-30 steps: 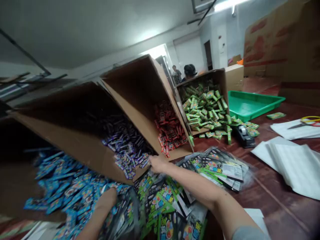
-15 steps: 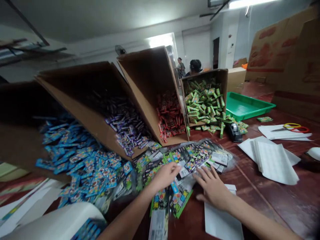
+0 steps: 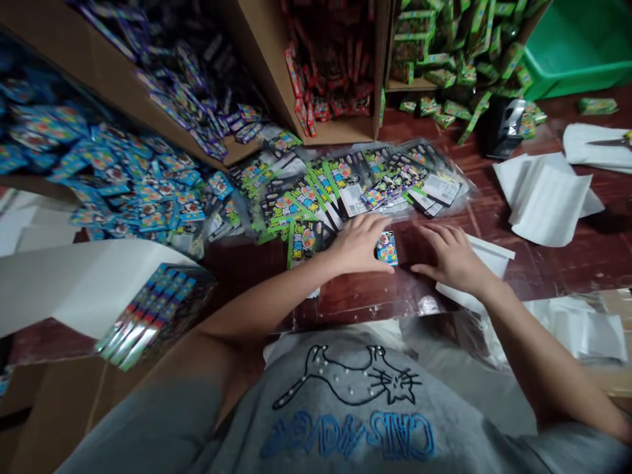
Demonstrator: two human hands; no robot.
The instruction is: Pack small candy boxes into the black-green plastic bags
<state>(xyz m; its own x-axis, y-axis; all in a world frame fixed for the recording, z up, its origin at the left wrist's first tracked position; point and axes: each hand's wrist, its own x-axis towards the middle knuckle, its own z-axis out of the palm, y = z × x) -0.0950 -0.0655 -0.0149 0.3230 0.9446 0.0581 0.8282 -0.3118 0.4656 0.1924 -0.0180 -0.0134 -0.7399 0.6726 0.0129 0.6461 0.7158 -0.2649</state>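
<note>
One blue packet (image 3: 386, 247), seemingly upright

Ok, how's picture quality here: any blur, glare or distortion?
Head view: dim overall, wide-angle bending at the edges; the blue packets at left are smeared, the hands sharp enough; the left hand touches a small packet; glare on the wet-looking table.

Bare table strip (image 3: 355, 296) near hands; card packs (image 3: 345, 184) (heaped) block beyond.

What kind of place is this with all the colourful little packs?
Probably a packing workshop. Tipped cardboard boxes spill sorted small packets: blue, purple, red, green. Printed bags lie spread on the table.
</note>
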